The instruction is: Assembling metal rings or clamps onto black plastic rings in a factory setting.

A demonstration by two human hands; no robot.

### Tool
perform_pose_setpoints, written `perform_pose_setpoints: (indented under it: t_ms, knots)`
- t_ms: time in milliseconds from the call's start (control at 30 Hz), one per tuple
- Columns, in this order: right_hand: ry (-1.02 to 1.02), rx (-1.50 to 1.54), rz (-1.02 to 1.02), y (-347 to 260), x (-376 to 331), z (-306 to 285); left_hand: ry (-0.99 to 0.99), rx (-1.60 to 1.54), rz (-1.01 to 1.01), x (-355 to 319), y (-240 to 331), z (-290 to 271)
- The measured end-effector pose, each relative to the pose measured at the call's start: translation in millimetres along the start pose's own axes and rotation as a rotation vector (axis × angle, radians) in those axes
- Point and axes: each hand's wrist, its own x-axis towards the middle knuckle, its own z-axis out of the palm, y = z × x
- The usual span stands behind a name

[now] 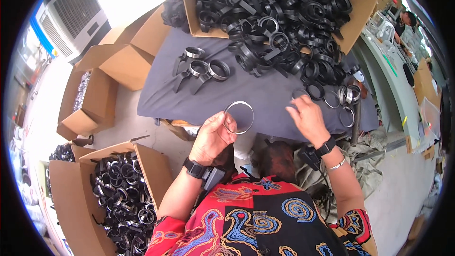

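My left hand (212, 138) pinches a thin silver metal ring (253, 115) between thumb and fingers, holding it up in front of me. My right hand (309, 119) is over the right part of the cloth-covered table, its fingers apart. A dark ring (299, 93) lies just beyond its fingertips; I cannot tell whether they touch. Several loose rings lie to its right, among them a silver ring (353, 114). Farther left on the table are three black ring clamps (219, 69) with tails and silver rings in them.
A cardboard box (358, 31) at the far side spills black clamps (279, 42) onto the grey cloth (166, 85). At lower left, another box (71, 204) holds black clamps with silver rings. An open box (102, 97) stands left. A co-worker (405, 21) is far right.
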Motion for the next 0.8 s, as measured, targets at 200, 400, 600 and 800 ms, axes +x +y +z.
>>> perform_pose_setpoints:
  t_ms: [200, 400, 600, 800]
  knots:
    - [-0.256, 0.836, 0.211, -62, 4, 7, -0.095, 0.231, -0.013, -2, -9, 2]
    - [-0.493, 1.310, 0.411, -70, 10, 4, 0.011, 0.418, 0.092, -6, -19, 12]
    - [-0.082, 0.200, -0.132, -53, 19, 23, 0.204, 0.671, 0.129, 1, -6, 11]
    - [-0.126, -0.229, -0.150, -37, 9, 43, 0.240, 0.915, 0.201, 28, 18, 20]
